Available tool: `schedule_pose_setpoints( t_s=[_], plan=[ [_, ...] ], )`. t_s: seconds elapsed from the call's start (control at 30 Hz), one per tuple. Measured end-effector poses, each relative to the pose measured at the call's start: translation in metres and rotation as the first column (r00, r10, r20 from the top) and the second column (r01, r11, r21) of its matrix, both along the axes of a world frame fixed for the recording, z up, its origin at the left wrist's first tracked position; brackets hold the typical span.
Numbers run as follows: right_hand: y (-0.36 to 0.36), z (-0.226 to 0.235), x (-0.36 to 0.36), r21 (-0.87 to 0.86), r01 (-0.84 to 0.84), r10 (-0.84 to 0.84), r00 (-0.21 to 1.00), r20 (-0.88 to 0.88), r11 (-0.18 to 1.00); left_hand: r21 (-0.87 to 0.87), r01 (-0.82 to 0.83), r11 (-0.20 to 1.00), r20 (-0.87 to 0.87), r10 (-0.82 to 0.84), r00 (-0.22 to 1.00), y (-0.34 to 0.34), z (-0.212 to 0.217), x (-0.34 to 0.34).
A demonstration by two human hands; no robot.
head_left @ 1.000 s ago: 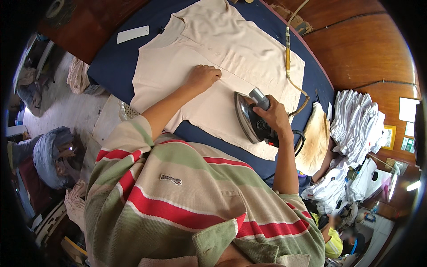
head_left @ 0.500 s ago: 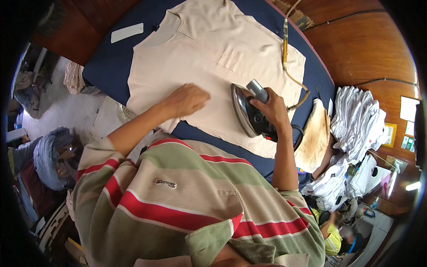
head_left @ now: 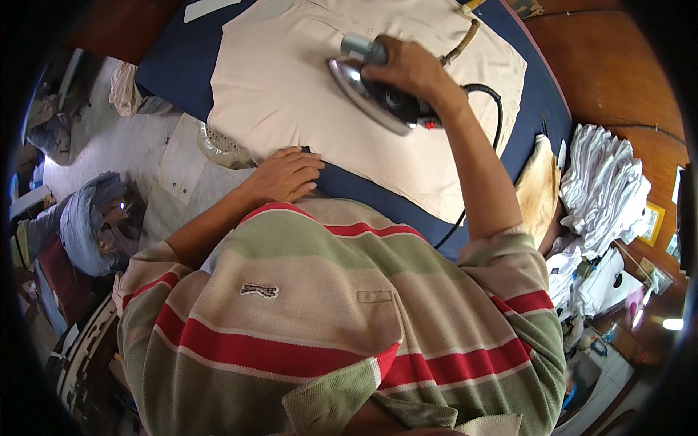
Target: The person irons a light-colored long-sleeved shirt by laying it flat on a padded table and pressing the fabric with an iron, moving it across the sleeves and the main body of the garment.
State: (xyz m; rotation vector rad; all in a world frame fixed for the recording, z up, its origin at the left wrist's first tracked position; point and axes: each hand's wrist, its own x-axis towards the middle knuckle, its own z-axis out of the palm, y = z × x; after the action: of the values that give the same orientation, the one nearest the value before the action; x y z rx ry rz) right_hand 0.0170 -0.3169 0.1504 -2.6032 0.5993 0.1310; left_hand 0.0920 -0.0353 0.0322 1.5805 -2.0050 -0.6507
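Note:
A cream short-sleeved shirt (head_left: 291, 80) lies spread over the dark blue ironing table (head_left: 174, 83). My right hand (head_left: 407, 69) is wrapped round the handle of a steam iron (head_left: 392, 102), which is over the middle of the shirt and has a shiny soleplate edge and a small red light. A black cord (head_left: 497, 116) and a brown hose (head_left: 462, 43) run from the iron. At the near edge of the shirt rests my left hand (head_left: 286, 174), its fingers loosely extended along the hem; I see nothing held in it.
Right of the table hangs a scorched cream pad (head_left: 538, 185), beside a stack of white shirts (head_left: 603, 189). A white card (head_left: 207, 9) lies at the far left. Piled clothes (head_left: 91, 225) stand on the left, and a wooden wall (head_left: 611, 73) rises at the right.
My right hand has moved the iron away from me and slightly left. My left hand has come back from above the shirt to its near edge. The view has shifted nearer to me.

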Motion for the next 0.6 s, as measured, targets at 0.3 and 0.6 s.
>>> schedule_pose_setpoints(
  t_s=[0.3, 0.6],
  plan=[
    [0.081, 0.013, -0.067, 0.083, -0.198, 0.208, 0.969, -0.135, 0.977, -0.277, -0.548, 0.789, 0.277, 0.612, 0.741, 0.010, -0.008, 0.015],
    [-0.008, 0.002, -0.091, -0.090, 0.061, -0.065, 0.997, -0.038, 0.994, -0.212, -0.160, 0.964, 0.110, 0.186, 0.976, -0.038, 0.031, -0.030]
  ],
)
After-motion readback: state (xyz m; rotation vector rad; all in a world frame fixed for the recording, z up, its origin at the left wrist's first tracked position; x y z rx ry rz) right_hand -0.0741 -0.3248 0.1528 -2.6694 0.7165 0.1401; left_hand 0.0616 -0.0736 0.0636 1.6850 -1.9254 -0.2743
